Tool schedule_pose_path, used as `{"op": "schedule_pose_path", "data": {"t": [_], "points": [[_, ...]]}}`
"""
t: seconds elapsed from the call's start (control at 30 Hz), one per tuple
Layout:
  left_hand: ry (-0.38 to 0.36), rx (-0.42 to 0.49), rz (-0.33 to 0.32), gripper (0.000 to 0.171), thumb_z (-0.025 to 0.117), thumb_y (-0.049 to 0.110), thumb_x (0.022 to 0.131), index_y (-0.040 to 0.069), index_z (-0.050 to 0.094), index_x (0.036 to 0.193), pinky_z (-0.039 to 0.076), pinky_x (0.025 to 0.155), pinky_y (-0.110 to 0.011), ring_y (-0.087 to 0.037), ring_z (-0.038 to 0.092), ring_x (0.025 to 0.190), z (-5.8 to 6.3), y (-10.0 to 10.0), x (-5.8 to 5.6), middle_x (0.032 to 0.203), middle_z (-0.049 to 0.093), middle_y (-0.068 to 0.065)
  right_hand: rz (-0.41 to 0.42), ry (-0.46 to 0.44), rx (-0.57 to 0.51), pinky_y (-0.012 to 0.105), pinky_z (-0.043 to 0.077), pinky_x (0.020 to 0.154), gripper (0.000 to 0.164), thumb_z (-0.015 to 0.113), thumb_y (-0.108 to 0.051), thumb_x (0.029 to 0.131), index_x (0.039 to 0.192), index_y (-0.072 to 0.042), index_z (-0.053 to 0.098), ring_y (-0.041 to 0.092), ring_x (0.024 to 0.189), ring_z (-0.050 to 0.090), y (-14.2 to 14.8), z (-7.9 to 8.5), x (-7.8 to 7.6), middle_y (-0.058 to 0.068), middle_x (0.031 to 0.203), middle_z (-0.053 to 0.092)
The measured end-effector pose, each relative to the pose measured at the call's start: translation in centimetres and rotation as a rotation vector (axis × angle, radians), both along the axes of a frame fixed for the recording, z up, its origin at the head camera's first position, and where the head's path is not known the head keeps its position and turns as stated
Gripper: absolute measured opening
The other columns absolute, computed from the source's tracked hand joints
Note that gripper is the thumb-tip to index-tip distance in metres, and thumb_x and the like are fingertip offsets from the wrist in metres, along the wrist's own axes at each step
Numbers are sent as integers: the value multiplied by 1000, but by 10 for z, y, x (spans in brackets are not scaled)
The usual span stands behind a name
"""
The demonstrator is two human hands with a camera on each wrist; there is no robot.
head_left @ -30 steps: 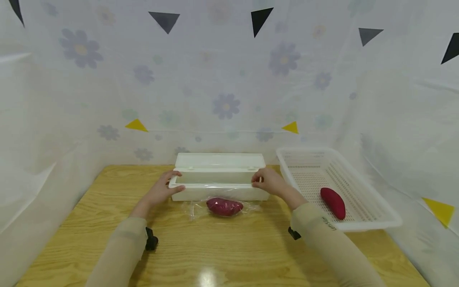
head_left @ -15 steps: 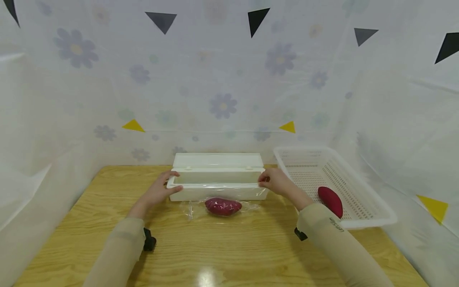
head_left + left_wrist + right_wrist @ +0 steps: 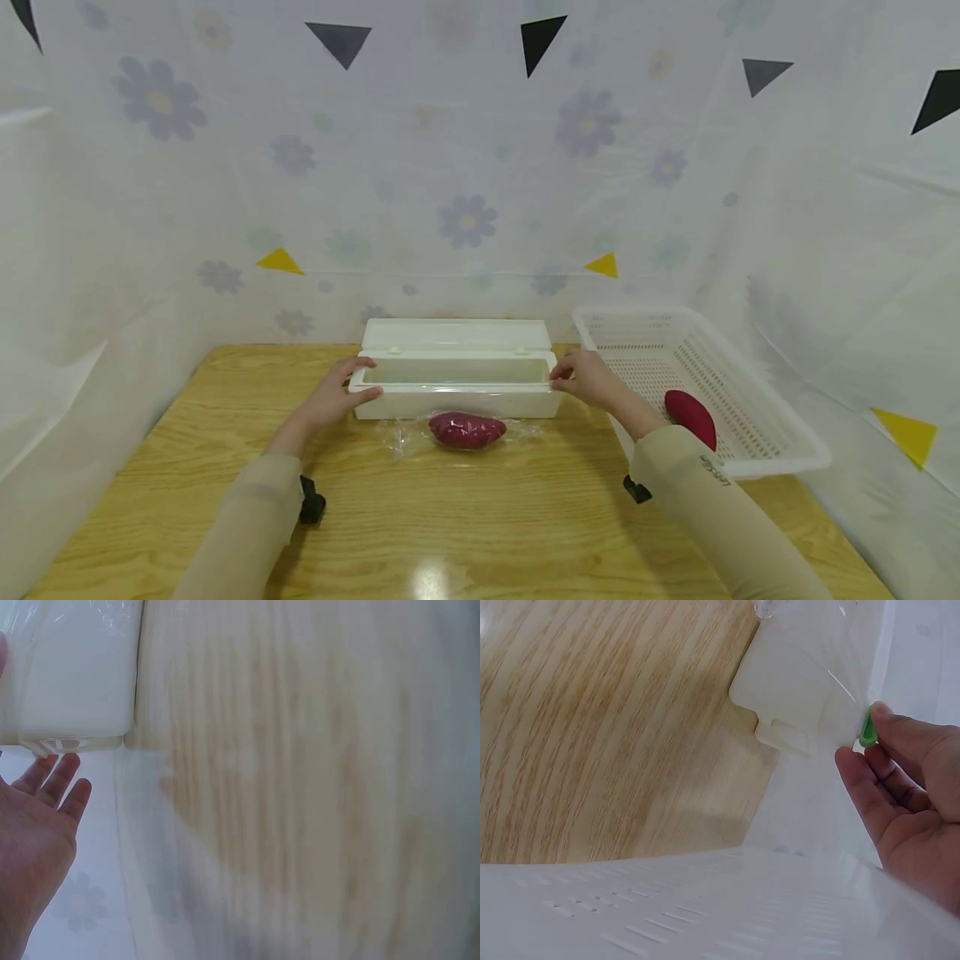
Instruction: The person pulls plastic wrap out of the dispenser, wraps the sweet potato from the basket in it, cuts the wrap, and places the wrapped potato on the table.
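A white cling film dispenser (image 3: 457,406) stands at the back of the table, lid raised. My left hand (image 3: 332,396) grips its left end, thumb on the front edge and fingers on the back edge. At the right end my right hand (image 3: 590,381) pinches a small green slide cutter (image 3: 868,729) between thumb and fingers, as the right wrist view shows. Clear film (image 3: 397,437) hangs from the front edge onto the table, around a purple-red sweet potato (image 3: 467,432) lying before the dispenser.
A white perforated basket (image 3: 772,396) stands to the right, close beside my right forearm. Inside it lies another red sweet potato (image 3: 690,418), partly hidden by my sleeve. The wooden table (image 3: 465,517) ends at a flower-print curtain (image 3: 465,167) behind.
My right hand has slid right along the dispenser's front edge to its right end. My left hand, the dispenser and the wrapped sweet potato stay in place.
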State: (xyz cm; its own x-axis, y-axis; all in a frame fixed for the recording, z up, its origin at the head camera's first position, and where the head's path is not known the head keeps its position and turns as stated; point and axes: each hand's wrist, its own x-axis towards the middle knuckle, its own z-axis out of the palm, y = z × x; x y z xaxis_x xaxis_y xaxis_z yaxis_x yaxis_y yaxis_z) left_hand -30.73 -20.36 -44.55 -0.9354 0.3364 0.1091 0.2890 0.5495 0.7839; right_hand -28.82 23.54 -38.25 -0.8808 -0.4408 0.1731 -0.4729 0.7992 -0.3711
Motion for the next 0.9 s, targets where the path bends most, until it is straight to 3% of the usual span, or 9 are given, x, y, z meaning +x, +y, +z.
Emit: {"op": "schedule_pose_path", "data": {"t": [0.4,0.6,0.7,0.9], "points": [[32,-83,5,68,60,49,88,13,38,141,30,101,-63,-45,13,140,4,-1,6,155,9,-23,-9,-13,26,33,51,73,14,69,-12,86,97,-3,68,18,81,58,-5,-1,2,4,88,61],[145,-181,-3,70,61,48,88,7,40,141,25,102,-66,-46,14,139,10,-1,7,154,12,-23,-2,-25,77,39,50,82,33,70,-20,86,113,-2,62,24,94,58,-11,0,7,11,105,62],[193,-210,-11,70,62,44,89,3,40,141,25,103,-65,-46,15,138,12,-1,10,154,14,-23,29,-3,111,40,50,82,34,72,-22,84,112,-5,63,25,96,59,-16,1,10,11,108,61],[245,-207,-26,64,62,37,91,0,42,139,23,103,-66,-47,15,138,14,-3,18,154,15,-25,46,71,166,36,50,77,21,74,-17,82,100,-10,67,22,89,59,-20,1,12,6,98,60]]}}
